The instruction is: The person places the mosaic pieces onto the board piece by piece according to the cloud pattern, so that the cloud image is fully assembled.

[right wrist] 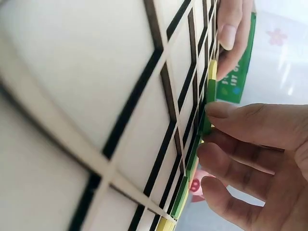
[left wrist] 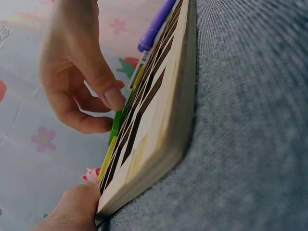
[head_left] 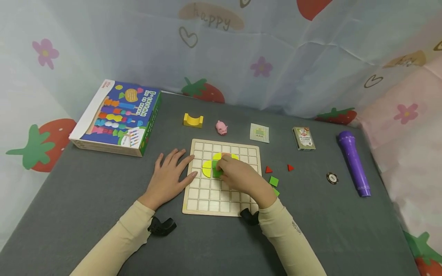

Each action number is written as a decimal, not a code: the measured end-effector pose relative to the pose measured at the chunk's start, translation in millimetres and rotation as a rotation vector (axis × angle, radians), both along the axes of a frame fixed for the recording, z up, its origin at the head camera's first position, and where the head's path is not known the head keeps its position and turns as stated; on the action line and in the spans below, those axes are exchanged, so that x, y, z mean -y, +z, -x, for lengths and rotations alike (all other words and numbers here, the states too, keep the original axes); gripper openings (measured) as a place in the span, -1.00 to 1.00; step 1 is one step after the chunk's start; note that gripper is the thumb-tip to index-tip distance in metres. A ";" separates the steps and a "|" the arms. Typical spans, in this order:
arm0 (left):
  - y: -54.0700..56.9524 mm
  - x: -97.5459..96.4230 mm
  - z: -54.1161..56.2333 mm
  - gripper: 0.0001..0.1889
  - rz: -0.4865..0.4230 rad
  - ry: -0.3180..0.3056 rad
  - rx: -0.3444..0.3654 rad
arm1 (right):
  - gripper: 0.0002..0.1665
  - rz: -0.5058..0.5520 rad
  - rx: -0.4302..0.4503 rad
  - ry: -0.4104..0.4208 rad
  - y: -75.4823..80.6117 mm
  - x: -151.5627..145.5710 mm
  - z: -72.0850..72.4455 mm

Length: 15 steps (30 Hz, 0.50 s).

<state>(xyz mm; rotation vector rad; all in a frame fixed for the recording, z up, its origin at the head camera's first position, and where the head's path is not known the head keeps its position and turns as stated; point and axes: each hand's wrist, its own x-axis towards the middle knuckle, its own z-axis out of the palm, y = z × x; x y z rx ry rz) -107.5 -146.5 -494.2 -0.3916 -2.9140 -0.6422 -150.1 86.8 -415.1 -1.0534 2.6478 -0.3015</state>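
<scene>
A square wooden grid board point(head_left: 203, 193) lies on the table between the hands. My right hand point(head_left: 243, 176) reaches over its middle, thumb and fingertips pinching a green square tile point(right wrist: 211, 94) at the grid. Close by on the board are a yellow rounded tile point(head_left: 206, 169), another yellow tile point(head_left: 235, 156) and more green tiles point(head_left: 216, 172), partly covered by that hand. My left hand point(head_left: 170, 176) lies spread with straight fingers, its fingertips at the board's left edge. In the left wrist view its thumb point(left wrist: 72, 207) shows beside the board's corner.
Right of the board lie red triangles point(head_left: 268, 170) and green squares point(head_left: 274, 181). Behind it are a yellow block point(head_left: 193, 120), a pink pig point(head_left: 221, 127) and a pattern card point(head_left: 259, 133). A toy box point(head_left: 117, 115), card pack point(head_left: 304, 138), round chip point(head_left: 332, 178) and purple microphone-shaped object point(head_left: 354, 165) stand farther out.
</scene>
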 end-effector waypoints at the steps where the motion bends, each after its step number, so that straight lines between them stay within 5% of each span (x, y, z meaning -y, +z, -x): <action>1: -0.2 -0.1 0.2 -0.36 0.002 0.000 0.000 | -0.78 -0.002 -0.006 0.002 0.0 0.5 -0.5; 15: -0.3 -0.9 0.4 -0.36 0.005 -0.002 -0.006 | -0.78 -0.098 -0.089 0.022 1.1 7.9 -5.7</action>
